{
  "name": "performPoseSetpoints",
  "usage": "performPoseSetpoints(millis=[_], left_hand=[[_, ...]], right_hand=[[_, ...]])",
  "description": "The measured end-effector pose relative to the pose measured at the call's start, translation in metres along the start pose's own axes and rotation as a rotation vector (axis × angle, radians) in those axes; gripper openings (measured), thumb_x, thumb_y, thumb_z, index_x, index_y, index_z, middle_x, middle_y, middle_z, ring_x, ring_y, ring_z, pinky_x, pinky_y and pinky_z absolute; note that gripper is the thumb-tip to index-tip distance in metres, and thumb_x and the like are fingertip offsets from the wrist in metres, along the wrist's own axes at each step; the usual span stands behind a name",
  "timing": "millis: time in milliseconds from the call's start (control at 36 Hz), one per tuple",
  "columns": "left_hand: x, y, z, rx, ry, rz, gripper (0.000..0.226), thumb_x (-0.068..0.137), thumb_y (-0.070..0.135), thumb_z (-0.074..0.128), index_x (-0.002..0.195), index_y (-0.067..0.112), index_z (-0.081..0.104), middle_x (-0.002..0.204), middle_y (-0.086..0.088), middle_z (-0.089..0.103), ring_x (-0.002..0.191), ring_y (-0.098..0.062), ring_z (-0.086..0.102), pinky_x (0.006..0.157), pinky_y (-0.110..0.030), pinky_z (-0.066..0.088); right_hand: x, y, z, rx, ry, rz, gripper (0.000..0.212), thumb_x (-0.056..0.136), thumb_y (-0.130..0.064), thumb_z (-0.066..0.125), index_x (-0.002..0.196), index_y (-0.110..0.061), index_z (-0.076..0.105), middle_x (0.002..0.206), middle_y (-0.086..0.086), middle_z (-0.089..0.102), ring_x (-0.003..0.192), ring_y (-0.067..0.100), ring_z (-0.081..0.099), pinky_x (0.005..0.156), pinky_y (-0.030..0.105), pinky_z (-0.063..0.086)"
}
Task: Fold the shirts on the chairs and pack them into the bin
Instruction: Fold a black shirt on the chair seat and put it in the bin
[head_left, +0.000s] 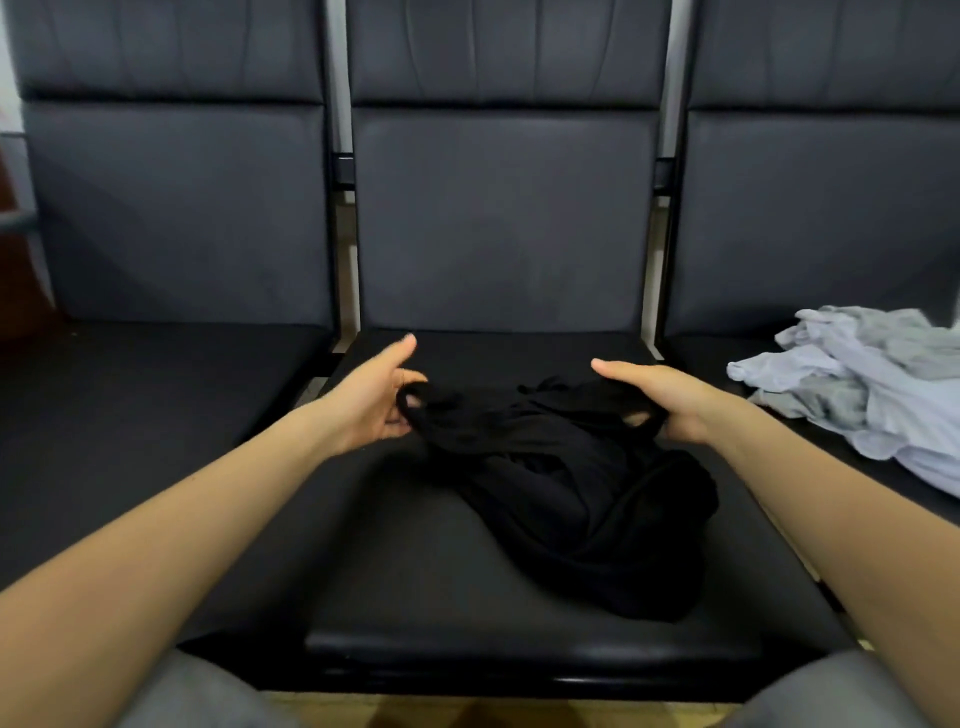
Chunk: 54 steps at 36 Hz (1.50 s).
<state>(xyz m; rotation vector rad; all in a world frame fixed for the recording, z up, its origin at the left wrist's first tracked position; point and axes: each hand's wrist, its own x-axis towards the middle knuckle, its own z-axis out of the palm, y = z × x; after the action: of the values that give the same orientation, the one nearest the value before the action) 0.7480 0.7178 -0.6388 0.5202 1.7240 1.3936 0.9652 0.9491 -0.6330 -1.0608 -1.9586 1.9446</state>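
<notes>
Now both hands are into the black shirt, which lies bunched on the middle chair seat, spilling toward its front right corner. Trouble looks likely: the cloth is twisted on itself, so lifting from these two points may bring it up tangled rather than flat, and black on black seat makes hems hard to find. Left hand: its grip is curled round a rolled edge of the shirt near the seat's back left, thumb raised clear. Right hand: fingers tucked under and pinching the fabric near the back right, thumb stretched forward on top. On the right chair, a pale grey heap of shirts waits unfolded. No bin in sight.
</notes>
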Motion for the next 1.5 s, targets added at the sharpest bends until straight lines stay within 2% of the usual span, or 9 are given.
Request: performPoseSetpoints(millis=[139, 306, 417, 639, 972, 1111, 1222, 1389, 1500], left_hand=[[-0.001, -0.017, -0.002, 0.663, 0.182, 0.055, 0.037, 0.094, 0.055, 0.049, 0.104, 0.023, 0.064, 0.096, 0.002, 0.061, 0.086, -0.018, 0.058, 0.069, -0.026, 0.044], [-0.012, -0.011, 0.003, 0.705, -0.041, 0.188, 0.043, 0.079, 0.063, 0.064, 0.072, 0.021, 0.054, 0.061, 0.01, 0.046, 0.061, -0.01, 0.043, 0.058, -0.024, 0.032], [-0.006, -0.015, 0.003, 0.828, -0.025, 0.315, 0.03, 0.087, 0.045, 0.066, 0.099, 0.017, 0.069, 0.072, 0.002, 0.064, 0.071, 0.0, 0.059, 0.071, -0.023, 0.046], [-0.008, -0.009, 0.002, -0.011, 0.005, 0.164, 0.026, 0.092, 0.025, 0.061, 0.073, 0.02, 0.078, 0.081, 0.007, 0.069, 0.077, -0.008, 0.058, 0.076, -0.022, 0.045], [-0.007, 0.0, 0.0, -0.78, 0.096, 0.029, 0.022, 0.096, 0.024, 0.044, 0.089, 0.017, 0.064, 0.085, 0.006, 0.061, 0.083, -0.01, 0.057, 0.084, -0.027, 0.044], [-0.007, 0.0, 0.003, -0.823, 0.061, -0.041, 0.027, 0.096, 0.019, 0.029, 0.071, 0.018, 0.038, 0.056, 0.004, 0.036, 0.054, -0.012, 0.041, 0.066, -0.025, 0.04], [-0.01, 0.003, 0.006, -0.675, 0.06, -0.084, 0.04, 0.091, 0.042, 0.06, 0.061, 0.022, 0.044, 0.049, 0.006, 0.025, 0.039, -0.007, 0.025, 0.045, -0.016, 0.031], [-0.013, 0.003, 0.01, -0.234, 0.024, -0.03, 0.013, 0.085, 0.027, 0.07, 0.083, 0.022, 0.058, 0.075, 0.003, 0.056, 0.056, -0.009, 0.047, 0.056, -0.023, 0.048], [-0.01, 0.008, 0.007, -0.383, 0.127, 0.085, 0.012, 0.09, 0.036, 0.065, 0.093, 0.025, 0.062, 0.091, 0.006, 0.067, 0.078, -0.01, 0.062, 0.064, -0.026, 0.05]], right_hand=[[-0.007, -0.009, 0.01, 0.39, -0.052, -0.038, 0.014, 0.094, -0.021, 0.058, 0.087, -0.013, 0.067, 0.076, 0.004, 0.073, 0.059, 0.017, 0.07, 0.054, 0.025, 0.057], [-0.015, -0.013, 0.018, 0.573, 0.048, -0.124, 0.018, 0.097, -0.017, 0.053, 0.08, -0.011, 0.059, 0.05, 0.0, 0.061, 0.041, 0.011, 0.06, 0.041, 0.016, 0.046], [-0.018, -0.011, 0.022, 0.579, 0.086, -0.097, 0.019, 0.098, -0.016, 0.052, 0.08, -0.011, 0.057, 0.045, -0.001, 0.06, 0.036, 0.01, 0.058, 0.037, 0.015, 0.043], [-0.009, -0.003, 0.015, 0.66, 0.129, -0.081, 0.016, 0.093, -0.021, 0.059, 0.078, -0.015, 0.056, 0.058, -0.001, 0.059, 0.034, 0.012, 0.051, 0.037, 0.016, 0.04], [-0.004, -0.004, 0.027, 0.696, 0.045, -0.147, 0.01, 0.093, -0.011, 0.057, 0.083, -0.012, 0.06, 0.065, -0.001, 0.062, 0.041, 0.009, 0.053, 0.037, 0.019, 0.037], [0.002, -0.002, 0.033, 0.63, 0.036, -0.125, 0.01, 0.091, -0.009, 0.058, 0.082, -0.012, 0.059, 0.064, 0.0, 0.061, 0.039, 0.01, 0.049, 0.035, 0.018, 0.033], [0.007, 0.002, 0.032, 0.606, 0.069, -0.091, 0.01, 0.091, -0.008, 0.057, 0.083, -0.013, 0.059, 0.069, 0.001, 0.057, 0.039, 0.01, 0.044, 0.034, 0.018, 0.032], [0.013, 0.009, 0.027, 0.548, 0.116, -0.088, 0.011, 0.092, -0.011, 0.055, 0.082, -0.015, 0.056, 0.073, 0.001, 0.055, 0.036, 0.01, 0.043, 0.035, 0.017, 0.034], [0.01, 0.009, 0.027, 0.633, 0.139, -0.094, 0.02, 0.092, -0.029, 0.063, 0.101, -0.013, 0.069, 0.085, 0.003, 0.069, 0.064, 0.016, 0.061, 0.062, 0.025, 0.055]])
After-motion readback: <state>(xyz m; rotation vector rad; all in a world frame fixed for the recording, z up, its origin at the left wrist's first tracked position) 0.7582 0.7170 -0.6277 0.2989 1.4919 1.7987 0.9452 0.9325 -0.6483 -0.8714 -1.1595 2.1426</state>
